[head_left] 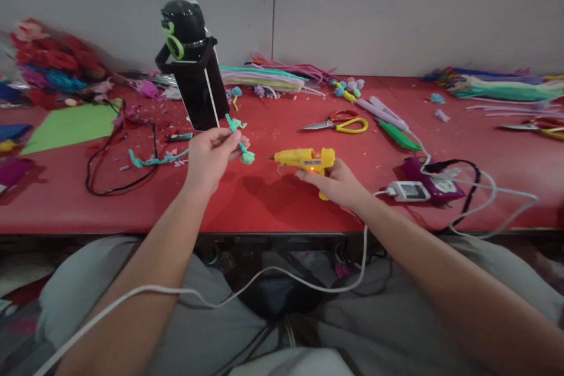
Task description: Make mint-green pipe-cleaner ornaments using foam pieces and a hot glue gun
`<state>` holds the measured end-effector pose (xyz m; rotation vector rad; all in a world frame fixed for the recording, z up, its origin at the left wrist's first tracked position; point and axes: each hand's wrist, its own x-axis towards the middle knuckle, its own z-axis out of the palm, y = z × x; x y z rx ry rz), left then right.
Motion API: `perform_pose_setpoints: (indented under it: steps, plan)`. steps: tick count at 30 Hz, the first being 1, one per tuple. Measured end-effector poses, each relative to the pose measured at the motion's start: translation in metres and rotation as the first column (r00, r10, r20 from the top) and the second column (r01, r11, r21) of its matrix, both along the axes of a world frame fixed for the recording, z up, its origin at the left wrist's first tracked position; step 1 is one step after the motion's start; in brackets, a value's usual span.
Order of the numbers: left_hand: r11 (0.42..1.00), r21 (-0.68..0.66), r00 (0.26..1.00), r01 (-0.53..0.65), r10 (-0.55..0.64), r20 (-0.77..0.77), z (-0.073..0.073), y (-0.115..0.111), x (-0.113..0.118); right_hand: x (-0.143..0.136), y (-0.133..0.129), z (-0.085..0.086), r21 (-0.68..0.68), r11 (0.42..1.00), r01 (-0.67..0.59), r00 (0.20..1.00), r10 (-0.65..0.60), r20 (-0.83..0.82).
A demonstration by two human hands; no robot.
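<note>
Pinched between the fingers of my left hand (214, 155) is a mint-green pipe cleaner (237, 134) with a fuzzy flower-like bud (248, 157) at its lower end. My right hand (332, 182) is wrapped round the handle of a yellow hot glue gun (305, 158), whose small orange light glows. The gun's nozzle points left toward the bud, with a gap between them. Another teal pipe cleaner (158, 160) lies on the table left of my left hand.
On the red table (273, 211) a black bottle (198, 82) stands behind my left hand. Scissors (337, 123) lie beyond the glue gun. A purple power bank (434, 181) with tangled cables sits at right. Pipe-cleaner bundles (268, 77) line the wall. A white cable (264, 270) crosses my lap.
</note>
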<state>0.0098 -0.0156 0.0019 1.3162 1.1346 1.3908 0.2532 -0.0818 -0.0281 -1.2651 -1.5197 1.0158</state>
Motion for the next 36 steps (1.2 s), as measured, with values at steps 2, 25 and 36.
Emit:
perform_pose_setpoints:
  steps: [2, 25, 36]
  plan:
    - [1.000, 0.007, 1.000, -0.017, 0.017, -0.009, 0.004, 0.002, -0.005, 0.011, 0.004, 0.004, 0.028, 0.994, 0.107, 0.991, -0.109, 0.078]
    - [0.996, -0.081, 0.983, -0.034, 0.018, -0.182, 0.007, 0.008, -0.024, -0.018, 0.080, 0.050, 0.280, 0.960, -0.024, 0.784, -0.155, 0.601]
    - [0.996, -0.087, 0.983, 0.032, -0.047, -0.178, 0.000, 0.003, -0.036, -0.108, 0.201, 0.013, -0.029, 0.997, 0.069, 0.765, -0.034, 0.643]
